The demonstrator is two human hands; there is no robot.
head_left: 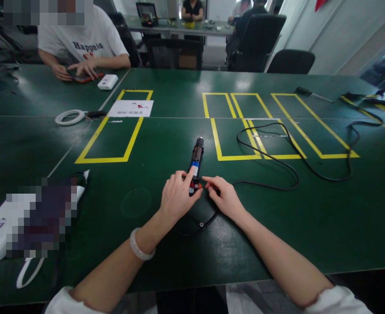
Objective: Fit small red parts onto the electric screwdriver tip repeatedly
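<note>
On the green table in front of me lies an electric screwdriver (197,155), a black pen-shaped tool with a blue label and a thin bit pointing away from me. My left hand (178,194) is closed around its near part, the index finger stretched along the blue label. Red and orange pieces (195,186) show at the tool's near end beside my left thumb. Just right of them is my right hand (223,195), its fingers loosely bent and apart, with nothing visible in them. A black cable (208,223) runs under and beside my hands.
Yellow tape outlines (238,157) mark the table, and the cable loops over the right ones. A loose screwdriver (313,93) lies at far right. Left are a white cable coil (70,117), a printed sheet (132,108) and a blurred device (45,218). A person (84,43) sits opposite.
</note>
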